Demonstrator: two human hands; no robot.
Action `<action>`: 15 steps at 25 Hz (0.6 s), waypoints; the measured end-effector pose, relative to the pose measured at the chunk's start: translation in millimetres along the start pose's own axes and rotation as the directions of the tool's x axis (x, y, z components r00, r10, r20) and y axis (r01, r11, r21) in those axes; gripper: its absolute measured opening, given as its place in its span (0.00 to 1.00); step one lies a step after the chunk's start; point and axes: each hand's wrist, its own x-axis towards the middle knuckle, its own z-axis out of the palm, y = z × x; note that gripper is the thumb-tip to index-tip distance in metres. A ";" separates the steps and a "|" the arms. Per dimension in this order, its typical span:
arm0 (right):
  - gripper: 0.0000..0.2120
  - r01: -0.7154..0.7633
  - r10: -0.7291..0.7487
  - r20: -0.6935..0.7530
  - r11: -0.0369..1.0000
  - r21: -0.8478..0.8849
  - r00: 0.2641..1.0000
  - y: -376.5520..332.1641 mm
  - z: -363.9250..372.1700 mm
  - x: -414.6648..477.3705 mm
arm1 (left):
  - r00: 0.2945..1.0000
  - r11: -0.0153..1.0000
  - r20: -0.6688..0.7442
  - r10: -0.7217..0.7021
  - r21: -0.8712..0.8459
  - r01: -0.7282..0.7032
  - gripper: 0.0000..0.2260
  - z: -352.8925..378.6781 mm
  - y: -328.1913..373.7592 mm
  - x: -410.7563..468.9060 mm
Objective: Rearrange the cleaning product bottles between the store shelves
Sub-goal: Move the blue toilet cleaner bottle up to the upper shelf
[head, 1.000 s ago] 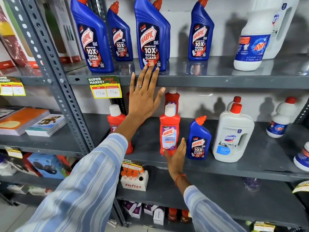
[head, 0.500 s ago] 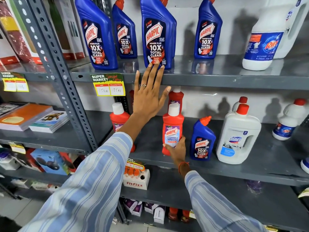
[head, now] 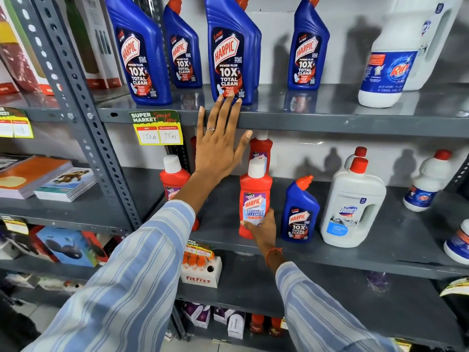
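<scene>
My right hand (head: 261, 228) grips the lower part of a red Harpic bathroom cleaner bottle (head: 255, 196) that stands upright on the middle shelf (head: 380, 260). My left hand (head: 219, 146) is spread flat, its fingertips touching the base of a large blue Harpic bottle (head: 229, 49) on the upper shelf (head: 330, 118). A small blue Harpic bottle (head: 299, 212) stands just right of the red one. Two more red bottles (head: 173, 176) (head: 261, 149) stand behind and to the left.
Several blue Harpic bottles (head: 140, 54) line the upper shelf, with a white Rin jug (head: 390, 64) at its right. A white Domex jug (head: 352, 207) and small white bottles (head: 426, 184) share the middle shelf. A Fitfizz box (head: 200, 271) sits below; books (head: 45, 179) lie left of the upright post (head: 83, 105).
My right hand has risen from the shelf edge and closed around the red bottle's lower part. My left hand has stayed spread against the upper shelf.
</scene>
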 end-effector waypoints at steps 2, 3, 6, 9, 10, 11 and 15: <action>0.36 -0.012 0.012 -0.015 1.000 -0.015 1.000 -4.2 -1.1 -3.2 | 1.000 1.000 0.015 -0.003 0.003 0.002 0.29 -1.2 1.1 0.4; 0.38 -0.020 0.020 -0.038 1.000 -0.014 0.999 -6.7 -2.9 -7.3 | 1.000 1.000 0.016 -0.010 0.003 0.010 0.29 -1.7 2.7 0.0; 0.35 0.105 -0.113 -0.278 0.994 -0.042 0.954 -5.9 -23.7 -26.3 | 0.997 0.997 -0.009 -0.073 -0.003 0.073 0.30 -1.2 12.1 -1.9; 0.38 0.209 -0.258 -0.537 0.966 -0.152 0.803 3.3 -62.6 -28.4 | 0.998 0.999 -0.044 -0.041 -0.008 0.040 0.31 4.6 33.2 -2.2; 0.41 0.178 -0.239 -0.545 0.970 -0.163 0.803 3.2 -72.6 -23.1 | 0.998 1.000 -0.054 -0.011 -0.014 0.010 0.31 7.3 41.9 -0.4; 0.45 0.127 -0.197 -0.520 0.978 -0.168 0.831 2.4 -78.9 -17.4 | 0.998 1.000 -0.062 0.010 -0.024 -0.012 0.32 10.2 49.6 1.6; 0.53 0.044 -0.115 -0.365 0.979 -0.197 0.924 -2.6 -80.4 3.9 | 0.995 0.999 -0.094 0.027 -0.029 -0.029 0.32 18.7 62.7 5.9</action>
